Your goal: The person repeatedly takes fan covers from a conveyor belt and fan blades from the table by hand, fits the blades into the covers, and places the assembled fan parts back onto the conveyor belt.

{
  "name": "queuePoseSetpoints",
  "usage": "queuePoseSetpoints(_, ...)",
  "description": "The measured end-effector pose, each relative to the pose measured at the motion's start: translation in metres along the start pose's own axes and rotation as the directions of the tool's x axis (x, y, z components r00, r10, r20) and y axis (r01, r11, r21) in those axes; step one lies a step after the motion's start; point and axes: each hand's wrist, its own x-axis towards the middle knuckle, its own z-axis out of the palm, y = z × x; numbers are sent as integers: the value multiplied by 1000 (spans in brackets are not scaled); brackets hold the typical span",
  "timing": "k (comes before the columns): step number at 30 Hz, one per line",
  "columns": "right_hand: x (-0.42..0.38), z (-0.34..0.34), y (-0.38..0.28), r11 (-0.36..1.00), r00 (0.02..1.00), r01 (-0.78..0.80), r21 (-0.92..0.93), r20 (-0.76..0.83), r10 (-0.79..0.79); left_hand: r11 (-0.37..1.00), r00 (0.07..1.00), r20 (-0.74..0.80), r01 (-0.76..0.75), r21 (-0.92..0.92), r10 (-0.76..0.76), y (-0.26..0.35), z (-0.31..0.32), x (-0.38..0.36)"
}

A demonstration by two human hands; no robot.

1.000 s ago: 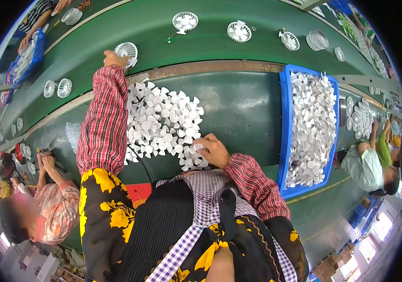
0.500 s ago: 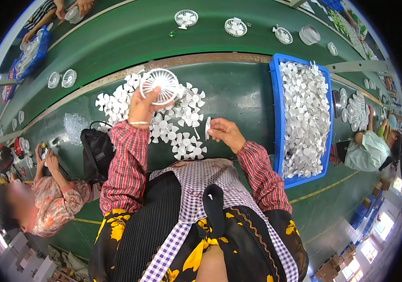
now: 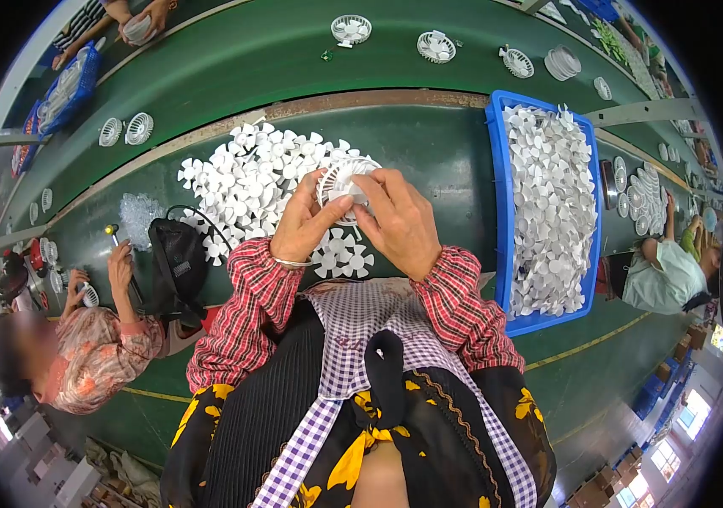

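In front of my apron, my left hand (image 3: 300,222) grips a round white fan housing (image 3: 325,184) by its slatted rim, with the open side facing up. My right hand (image 3: 399,218) has its fingers closed on a white fan blade (image 3: 346,178) that sits inside the housing. The fingertips hide part of the blade, so how deep it is seated cannot be seen. Behind and left of both hands, a heap of loose white fan blades (image 3: 243,173) covers the green table; a few more lie below the housing.
A blue crate (image 3: 500,212) full of white blades stands at my right. A black bag (image 3: 177,262) and clear plastic pieces (image 3: 139,218) lie left. Beyond the table, a green conveyor (image 3: 251,63) carries fan housings. Co-workers sit on both sides; one holds a tool (image 3: 113,234).
My left hand has come down and rightward, turning the housing over. My right hand has brought the blade up into it. Conveyor housings have shifted right, and the left co-worker has raised a tool.
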Motion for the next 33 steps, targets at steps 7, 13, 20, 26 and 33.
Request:
queuePoseSetpoints(7, 1, 5, -5, 998, 999, 36, -46, -7, -37, 997, 996, -58, -69, 37, 71, 2, 11, 3)
queuePoseSetpoints(13, -3, 8, 0, 996, 1000, -22, 90, -17, 24, 982, 979, -161, -101, 162, 127, -10, 11, 10)
queuePoseSetpoints(20, 0, 5, 22, 853, 952, -265, 449, -17, 305, 944, 970, -157, -129, 305, 183, -3, 9, 7)
queuePoseSetpoints(26, -4, 17, 34, 416, 873, -464, 782, 326, 361, 940, 975, -144, -115, 320, 169, 2, 11, 3)
queuePoseSetpoints(33, -7, 16, 32, 316, 850, -490, 812, 366, 379, 801, 951, -96, -192, 567, 295, 6, 15, 1)
